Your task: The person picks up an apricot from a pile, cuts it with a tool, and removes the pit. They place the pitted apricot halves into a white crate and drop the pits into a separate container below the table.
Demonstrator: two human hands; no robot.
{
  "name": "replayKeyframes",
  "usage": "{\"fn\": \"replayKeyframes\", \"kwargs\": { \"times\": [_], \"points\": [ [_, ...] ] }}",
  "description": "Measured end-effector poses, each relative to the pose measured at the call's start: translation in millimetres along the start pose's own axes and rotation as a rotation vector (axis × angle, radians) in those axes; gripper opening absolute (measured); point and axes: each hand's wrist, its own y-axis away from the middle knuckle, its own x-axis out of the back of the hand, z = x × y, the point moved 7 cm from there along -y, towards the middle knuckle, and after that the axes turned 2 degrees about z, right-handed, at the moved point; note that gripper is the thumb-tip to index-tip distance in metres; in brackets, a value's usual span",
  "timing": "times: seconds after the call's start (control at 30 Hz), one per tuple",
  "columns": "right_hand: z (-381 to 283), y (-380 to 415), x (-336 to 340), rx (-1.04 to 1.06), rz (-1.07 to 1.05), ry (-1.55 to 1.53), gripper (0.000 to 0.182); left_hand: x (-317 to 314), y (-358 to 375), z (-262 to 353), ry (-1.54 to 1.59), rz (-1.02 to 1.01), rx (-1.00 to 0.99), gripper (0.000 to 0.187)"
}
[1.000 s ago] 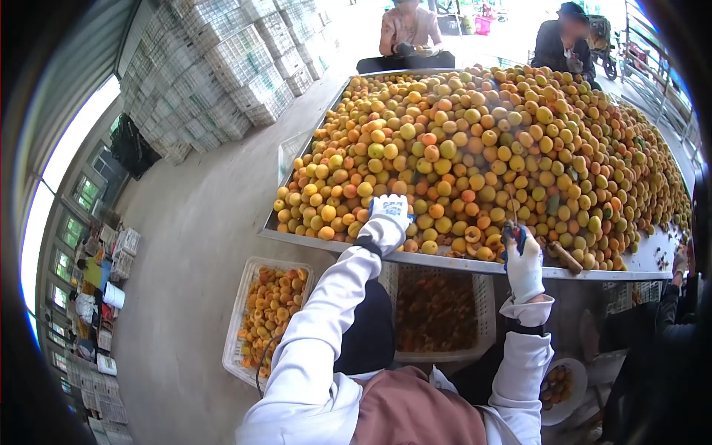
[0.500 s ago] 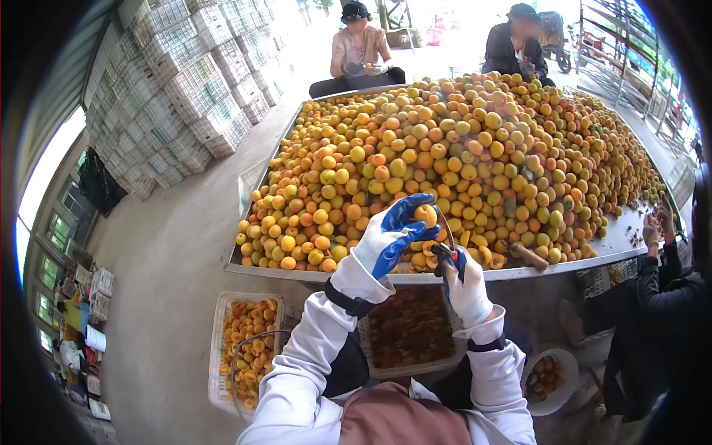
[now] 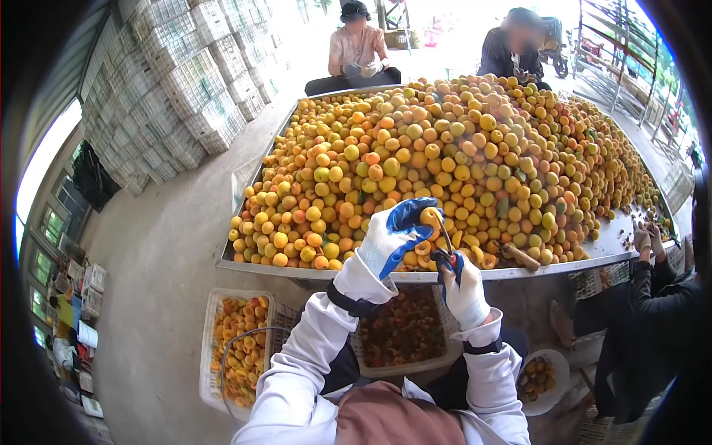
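My left hand [image 3: 400,231], in a white glove with a blue coated palm, pinches an apricot [image 3: 430,216] above the near edge of the fruit pile. My right hand [image 3: 466,295], gloved the same way, is closed around a hand tool [image 3: 445,256] with a dark and red handle and a thin curved metal end. That metal end meets the apricot's right side. Behind and beside my hands spreads a large heap of whole apricots [image 3: 415,159]. Cut apricot halves [image 3: 475,251] lie near the table edge, and a wooden stick [image 3: 521,256] rests to their right.
The metal table [image 3: 334,274] carries the heap. Below stand a crate [image 3: 211,378] of apricot halves, a crate [image 3: 397,371] of dark brownish bits and a white bucket [image 3: 558,397] with fruit. Two people sit across; another person [image 3: 653,297] works at right. Crates [image 3: 170,89] are stacked left.
The metal end of the tool has shifted around the apricot, which now looks opened along its side. Both hands stay close together. The view has shifted slightly.
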Motion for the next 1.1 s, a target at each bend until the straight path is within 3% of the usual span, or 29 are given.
{"fn": "replayKeyframes", "kwargs": {
  "times": [0.2,0.5,0.57,0.63,0.7,0.73,0.9,1.0,1.1],
  "points": [
    [-0.8,3.7,0.4,0.006,-0.006,0.031,0.016,-0.5,4.7,1.1,0.028,0.046,0.029,0.043],
    [8.9,9.1,-5.2,-0.023,0.061,0.045,0.011,-14.6,7.7,-0.1,-0.102,-0.012,-0.125,0.035],
    [0.9,7.8,-5.0,0.015,0.048,0.051,0.013,-19.6,9.8,-9.0,0.052,0.025,0.031,0.035],
    [1.4,7.4,-9.0,-0.005,0.085,0.026,0.014,-28.0,8.4,-18.1,0.142,0.017,0.060,0.035],
    [3.5,6.6,-6.6,0.062,0.229,0.054,0.014,-38.9,11.3,-31.8,0.335,-0.004,0.251,0.032],
    [8.4,6.8,-5.9,-0.014,0.235,0.037,0.014,-42.0,11.3,-29.3,0.280,0.043,0.260,0.032],
    [6.2,4.7,9.1,-0.044,0.202,-0.057,0.012,-43.1,-3.8,-41.0,0.181,0.002,0.180,0.033],
    [11.3,5.7,9.3,-0.047,0.187,-0.052,0.013,-50.4,-3.8,-25.8,0.047,-0.003,-0.022,0.033],
    [11.9,6.8,7.3,-0.092,0.190,-0.082,0.015,-50.0,-4.4,-42.7,0.169,-0.016,0.094,0.034]
  ]
}}
